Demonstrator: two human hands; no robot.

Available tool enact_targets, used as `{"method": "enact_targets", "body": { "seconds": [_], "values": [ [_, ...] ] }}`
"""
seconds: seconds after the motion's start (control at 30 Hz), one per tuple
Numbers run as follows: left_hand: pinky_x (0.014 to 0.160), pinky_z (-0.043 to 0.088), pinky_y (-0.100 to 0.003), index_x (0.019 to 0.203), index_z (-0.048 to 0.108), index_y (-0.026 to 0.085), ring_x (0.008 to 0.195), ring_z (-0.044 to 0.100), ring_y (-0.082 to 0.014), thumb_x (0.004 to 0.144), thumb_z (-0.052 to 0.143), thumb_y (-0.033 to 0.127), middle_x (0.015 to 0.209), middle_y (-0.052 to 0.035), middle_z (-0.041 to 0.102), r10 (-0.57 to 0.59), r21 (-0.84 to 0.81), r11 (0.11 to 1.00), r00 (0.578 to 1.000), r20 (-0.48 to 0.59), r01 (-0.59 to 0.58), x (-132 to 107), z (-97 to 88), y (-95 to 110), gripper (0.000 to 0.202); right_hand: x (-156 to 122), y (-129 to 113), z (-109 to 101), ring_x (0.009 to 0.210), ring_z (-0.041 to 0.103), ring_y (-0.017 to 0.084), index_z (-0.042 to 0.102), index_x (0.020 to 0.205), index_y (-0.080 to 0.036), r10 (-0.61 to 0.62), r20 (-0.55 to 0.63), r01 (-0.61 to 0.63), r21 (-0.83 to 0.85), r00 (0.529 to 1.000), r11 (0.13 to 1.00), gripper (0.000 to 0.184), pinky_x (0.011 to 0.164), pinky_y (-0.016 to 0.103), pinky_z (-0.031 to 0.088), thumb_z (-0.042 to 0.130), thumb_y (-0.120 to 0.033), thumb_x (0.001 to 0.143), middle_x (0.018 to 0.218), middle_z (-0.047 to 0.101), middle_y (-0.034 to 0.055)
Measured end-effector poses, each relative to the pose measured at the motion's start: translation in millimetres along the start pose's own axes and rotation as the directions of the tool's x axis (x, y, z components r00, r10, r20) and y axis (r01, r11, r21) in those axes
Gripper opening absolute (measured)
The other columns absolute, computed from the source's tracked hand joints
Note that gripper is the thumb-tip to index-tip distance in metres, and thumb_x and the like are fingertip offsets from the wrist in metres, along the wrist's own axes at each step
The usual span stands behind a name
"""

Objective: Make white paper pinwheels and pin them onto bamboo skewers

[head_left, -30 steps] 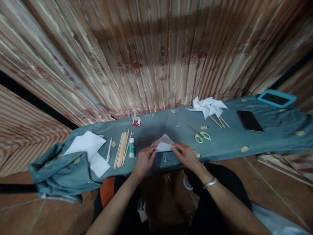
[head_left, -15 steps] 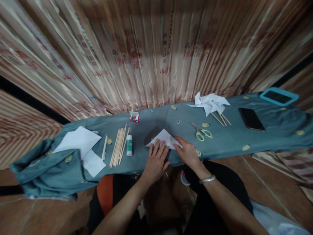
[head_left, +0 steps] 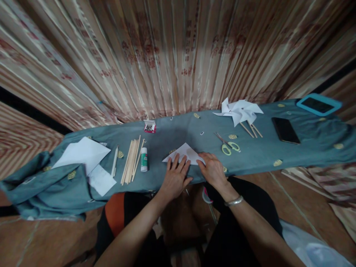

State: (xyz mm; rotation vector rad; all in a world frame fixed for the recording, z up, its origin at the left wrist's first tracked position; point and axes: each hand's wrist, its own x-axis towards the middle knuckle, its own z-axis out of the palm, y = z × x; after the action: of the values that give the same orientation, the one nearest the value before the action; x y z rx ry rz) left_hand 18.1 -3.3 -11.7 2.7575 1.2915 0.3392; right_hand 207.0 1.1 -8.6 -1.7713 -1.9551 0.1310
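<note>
A white sheet of paper, folded into a triangle, lies on the cloth-covered table with its point facing away from me. My left hand rests on it with fingers spread, pressing the fold's near side. At the paper's right corner is my right hand, its thumb and bent fingers closed on the edge. A silver bracelet circles my right wrist. Left of the paper stand a glue stick and a bundle of wooden sticks. Green-handled scissors lie to the right, blades half apart.
Paper pinwheels on sticks lie at the back right, near a black phone and a blue-framed device. A small red box sits behind the sticks. White paper sheets and a pen are at left. A curtain hangs behind.
The camera view has shifted slightly. My right hand's fingers have curled more at the paper's right corner. My left hand stays spread on the folded paper.
</note>
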Motion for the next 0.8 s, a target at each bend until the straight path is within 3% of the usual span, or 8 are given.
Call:
{"method": "enact_targets", "body": {
  "seconds": [0.43, 0.6, 0.8],
  "values": [
    [0.114, 0.025, -0.063, 0.143, 0.045, 0.017, 0.143, 0.032, -0.0374, 0.095, 0.049, 0.047, 0.15, -0.013, 0.046, -0.004, 0.029, 1.0, 1.0, 0.022, 0.004, 0, 1.1, -1, 0.057, 0, 1, 2, 0.099, 0.059, 0.029, 0.069, 0.109, -0.01, -0.023, 0.007, 0.023, -0.017, 1.0, 1.0, 0.027, 0.093, 0.04, 0.048, 0.054, -0.025, 0.092, 0.111, 0.071, 0.0138],
    [0.114, 0.027, -0.062, 0.143, 0.046, 0.016, 0.143, 0.033, -0.0374, 0.095, 0.048, 0.046, 0.15, -0.0137, 0.047, -0.01, 0.06, 0.998, 0.999, 0.031, 0.008, 2, 0.6, 1, 0.057, 3, -7, 12, 0.113, 0.053, 0.033, 0.064, 0.119, -0.007, -0.011, -0.012, 0.011, -0.032, 1.0, 0.999, 0.041, 0.098, 0.045, 0.044, 0.058, -0.034, 0.089, 0.128, 0.061, 0.0204],
    [0.115, 0.029, -0.056, 0.142, 0.046, 0.013, 0.143, 0.034, -0.035, 0.093, 0.051, 0.045, 0.151, -0.0164, 0.044, -0.045, 0.088, 0.995, 0.999, 0.014, 0.043, -12, -2.5, -4, 0.059, -2, -6, 16, 0.123, 0.049, 0.034, 0.056, 0.132, -0.01, 0.038, 0.044, -0.037, -0.035, 0.998, 0.999, 0.047, 0.099, 0.048, 0.042, 0.053, -0.033, 0.091, 0.143, 0.049, 0.0212]
  ]
}}
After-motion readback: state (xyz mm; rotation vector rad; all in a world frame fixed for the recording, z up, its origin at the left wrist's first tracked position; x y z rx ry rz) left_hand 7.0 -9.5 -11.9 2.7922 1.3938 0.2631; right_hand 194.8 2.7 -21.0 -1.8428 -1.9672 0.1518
